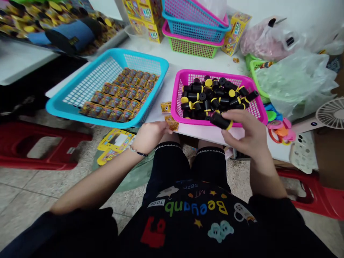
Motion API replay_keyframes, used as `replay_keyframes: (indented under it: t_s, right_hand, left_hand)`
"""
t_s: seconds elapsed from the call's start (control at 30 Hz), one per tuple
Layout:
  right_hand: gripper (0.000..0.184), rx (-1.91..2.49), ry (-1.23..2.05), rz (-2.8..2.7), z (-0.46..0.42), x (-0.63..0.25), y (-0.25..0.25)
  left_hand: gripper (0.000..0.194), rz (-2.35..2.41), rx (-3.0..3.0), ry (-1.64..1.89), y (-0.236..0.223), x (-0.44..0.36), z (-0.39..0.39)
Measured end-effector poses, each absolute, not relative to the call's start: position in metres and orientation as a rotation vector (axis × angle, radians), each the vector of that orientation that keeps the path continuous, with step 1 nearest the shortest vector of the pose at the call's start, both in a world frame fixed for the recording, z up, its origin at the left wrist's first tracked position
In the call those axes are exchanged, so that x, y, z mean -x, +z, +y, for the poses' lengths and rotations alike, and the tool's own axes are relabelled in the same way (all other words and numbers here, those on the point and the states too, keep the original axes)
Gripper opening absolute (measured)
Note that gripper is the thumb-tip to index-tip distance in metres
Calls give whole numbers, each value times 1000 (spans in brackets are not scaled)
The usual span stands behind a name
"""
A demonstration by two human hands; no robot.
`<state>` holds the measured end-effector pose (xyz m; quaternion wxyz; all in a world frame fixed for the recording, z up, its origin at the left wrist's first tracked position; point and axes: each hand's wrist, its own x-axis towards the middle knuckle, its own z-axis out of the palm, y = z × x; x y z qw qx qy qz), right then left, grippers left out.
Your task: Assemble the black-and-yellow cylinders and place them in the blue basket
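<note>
My right hand [247, 134] pinches a small black cylinder with a yellow rim [220, 121], held tilted over the near edge of the pink basket [219, 122]. That basket is heaped with similar black cylinders with yellow ends [206, 95]. At the table's front edge, the fingers of my left hand [153, 134] are closed on a small printed orange-yellow label [172, 123]. Another printed piece [166, 106] lies just behind it. To the left, a blue basket [107, 123] holds rows of cylinders wrapped in printed labels [118, 96].
Stacked baskets [193, 48] and yellow printed boxes [146, 21] stand at the back. On the right are plastic bags [292, 79], a white fan [331, 113] and a phone [303, 152]. Red stools [40, 157] flank me, and a yellow card [115, 143] lies below the table.
</note>
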<state>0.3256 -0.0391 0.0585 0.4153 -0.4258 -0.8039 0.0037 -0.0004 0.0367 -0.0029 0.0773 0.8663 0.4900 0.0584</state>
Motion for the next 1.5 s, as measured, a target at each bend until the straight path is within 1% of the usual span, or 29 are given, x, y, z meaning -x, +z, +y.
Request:
replay_keyframes:
  t_s: [0.07, 0.17, 0.2, 0.27, 0.33, 0.4, 0.5, 0.6, 0.67, 0.83, 1.03, 1.13, 1.3, 1.5]
  right_hand:
    - [40, 1008, 128, -1943, -60, -322, 46]
    - [45, 962, 327, -1730, -78, -320, 25]
    - [46, 965, 377, -1674, -80, -319, 19]
    - [43, 989, 423, -1648, -81, -314, 13]
    - [36, 985, 416, -1693, -76, -308, 12]
    - [32, 954, 422, -1717, -70, -301, 14]
    - [32, 917, 511, -1659, -65, -290, 16]
    - [34, 939, 669, -1536, -67, -281, 15]
    - [33, 940, 755, -1477, -70, -277, 15]
    - [29, 901, 925, -1450, -73, -273, 17]
    - [30, 963, 985, -1468, -75, -275, 21]
    - [29, 962, 996, -1471, -75, -277, 21]
    - [34, 968, 964, -1538, -75, -279, 21]
    - [36, 1014, 928, -1616, -77, -276, 19]
  left_hand:
    - [23, 1502, -2439, 452, -4, 5, 31]
    - [14, 1476, -2078, 1021, -6, 3, 8]
    - [14, 1422, -1977, 1158, -6, -2, -1]
    - [17, 1250, -1837, 1298, -7, -16, -20]
    - [22, 1091, -1727, 1284, -9, -32, -36]
    - [30, 994, -1569, 1211, -11, -46, -47]
    - [52, 943, -1420, 1067, -17, -55, -55]
    - [76, 979, -1493, 978, -21, -52, -57]
    - [84, 985, -1588, 950, -23, -48, -57]
    - [83, 907, -1811, 917, -25, -45, -53]
    - [76, 763, -2040, 985, -24, -47, -51]
    - [77, 723, -2126, 1053, -21, -47, -52]
    - [82, 721, -2283, 1141, -19, -45, -52]
    - [94, 694, -2224, 1157, -25, -42, -53]
